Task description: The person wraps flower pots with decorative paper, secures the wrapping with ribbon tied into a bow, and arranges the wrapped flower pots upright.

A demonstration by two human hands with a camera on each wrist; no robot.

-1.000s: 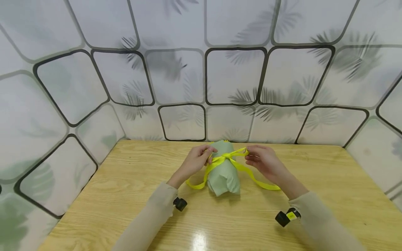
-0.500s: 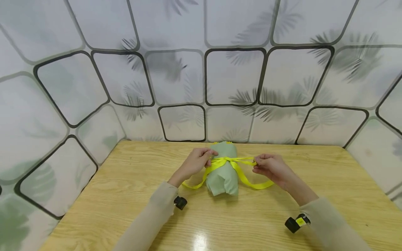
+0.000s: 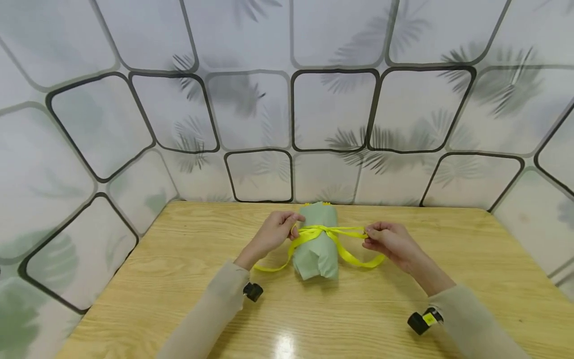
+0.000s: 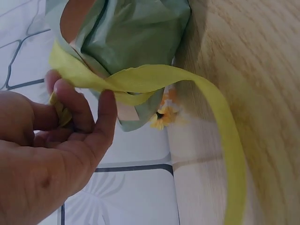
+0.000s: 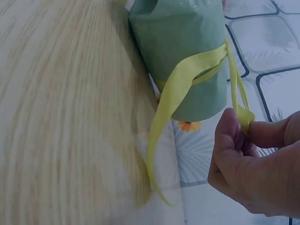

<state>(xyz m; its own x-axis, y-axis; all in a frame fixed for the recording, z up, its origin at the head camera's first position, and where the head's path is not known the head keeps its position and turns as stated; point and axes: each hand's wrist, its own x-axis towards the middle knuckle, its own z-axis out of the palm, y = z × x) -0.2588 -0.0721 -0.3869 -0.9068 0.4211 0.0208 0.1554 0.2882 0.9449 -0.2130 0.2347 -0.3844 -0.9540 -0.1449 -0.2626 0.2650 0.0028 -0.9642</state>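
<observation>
A bouquet wrapped in pale green paper lies on the wooden table, with small yellow-orange flowers peeking out at its far end. Around its middle runs a yellow ribbon, knotted on top with a loop pulled out to either side. My left hand pinches the left loop close beside the paper. Farther out, my right hand pinches the end of the right loop between thumb and fingertips, and that loop is stretched taut. Two loose ribbon tails hang down and curve over the tabletop, one on each side.
The wooden table reaches back to a patterned wall covering with dark rounded outlines and leaf prints. Small black cameras sit on both wrists, the left wrist camera and the right wrist camera.
My right hand has moved right and slightly toward me, drawing the right loop longer and flatter. My left hand has shifted slightly left, still pinching its loop. The tails have drawn along.
</observation>
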